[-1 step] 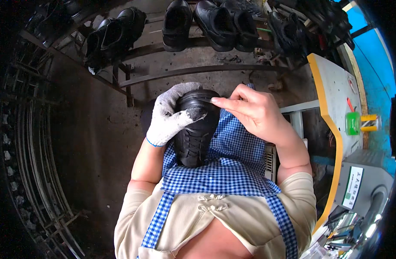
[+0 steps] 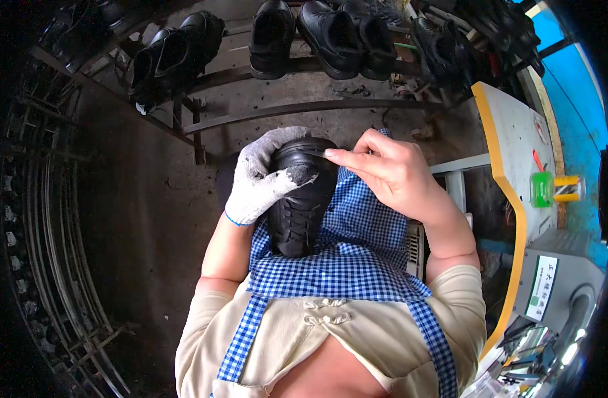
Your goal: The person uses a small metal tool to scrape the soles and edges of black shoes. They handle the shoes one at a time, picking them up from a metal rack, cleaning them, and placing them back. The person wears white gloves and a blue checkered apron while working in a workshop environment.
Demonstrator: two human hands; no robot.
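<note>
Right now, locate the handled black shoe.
In the head view, the black shoe is near the centre, over the checked apron, between the gloved left hand and bare right hand.

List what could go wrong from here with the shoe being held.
1. The shiny black lace-up shoe could slip or twist if the left hand, in a whitish knitted glove with a blue cuff edge, loosens its grip near the toe.
2. That glove's dark-stained thumb lies over the shoe's upper and might smudge it.
3. The right hand is bare, its fingertip at the toe's edge, so a rough spot there could scrape the skin.
</note>
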